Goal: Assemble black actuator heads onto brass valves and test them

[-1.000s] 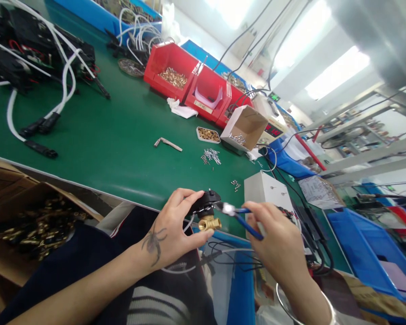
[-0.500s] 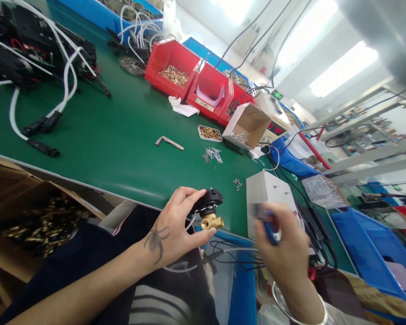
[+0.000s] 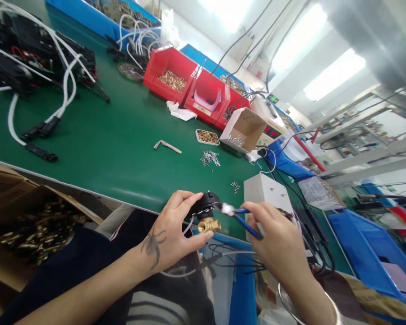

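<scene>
Blue-handled pliers (image 3: 228, 209) at brass valve (image 3: 208, 225)

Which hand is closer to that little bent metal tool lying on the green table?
Left. The left hand is on the person's side of the bent tool, holding a black-topped brass fitting. The right hand is farther off, to the right, holding blue-handled pliers.

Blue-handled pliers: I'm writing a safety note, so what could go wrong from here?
The blue-handled pliers could slip and nip the left hand, whose fingertips are close to their tip. They might also scratch the black housing. The brass fitting below it could fall if that hand's grip loosened.
</scene>
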A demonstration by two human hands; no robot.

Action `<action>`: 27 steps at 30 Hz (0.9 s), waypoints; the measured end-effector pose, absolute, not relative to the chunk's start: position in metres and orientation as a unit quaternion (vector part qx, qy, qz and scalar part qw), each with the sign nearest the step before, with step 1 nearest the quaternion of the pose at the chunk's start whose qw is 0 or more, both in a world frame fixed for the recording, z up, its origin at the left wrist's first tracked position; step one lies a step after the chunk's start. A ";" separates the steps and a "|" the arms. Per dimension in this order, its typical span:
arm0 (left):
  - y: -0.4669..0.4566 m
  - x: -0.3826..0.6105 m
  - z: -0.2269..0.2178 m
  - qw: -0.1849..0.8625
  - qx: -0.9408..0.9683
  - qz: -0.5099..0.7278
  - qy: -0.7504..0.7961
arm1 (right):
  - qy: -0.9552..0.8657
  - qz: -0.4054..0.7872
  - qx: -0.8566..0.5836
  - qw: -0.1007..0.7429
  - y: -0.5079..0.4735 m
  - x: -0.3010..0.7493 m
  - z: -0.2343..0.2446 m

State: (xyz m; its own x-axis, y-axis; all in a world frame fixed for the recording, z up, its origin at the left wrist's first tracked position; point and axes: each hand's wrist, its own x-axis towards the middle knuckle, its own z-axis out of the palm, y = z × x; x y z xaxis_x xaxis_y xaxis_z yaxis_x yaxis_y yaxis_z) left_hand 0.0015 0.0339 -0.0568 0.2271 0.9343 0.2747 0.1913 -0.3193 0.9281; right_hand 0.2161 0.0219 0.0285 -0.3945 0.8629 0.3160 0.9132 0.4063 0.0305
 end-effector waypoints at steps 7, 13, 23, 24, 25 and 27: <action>0.035 0.003 -0.057 0.405 0.671 0.457 0.420 | -0.840 -0.086 -0.524 0.116 0.022 0.214 0.026; 0.036 0.003 -0.057 0.409 0.672 0.455 0.418 | -0.747 -0.156 -0.580 0.284 0.021 0.215 0.034; 0.035 0.002 -0.057 0.402 0.672 0.461 0.418 | -0.765 -0.152 -0.571 0.257 0.022 0.213 0.032; 0.035 0.002 -0.057 0.403 0.671 0.462 0.417 | -0.767 -0.151 -0.568 0.257 0.022 0.212 0.030; 0.035 0.002 -0.057 0.405 0.670 0.462 0.417 | -0.786 -0.137 -0.559 0.225 0.022 0.211 0.028; 0.036 0.002 -0.057 0.410 0.669 0.457 0.419 | -0.839 -0.089 -0.525 0.111 0.023 0.210 0.025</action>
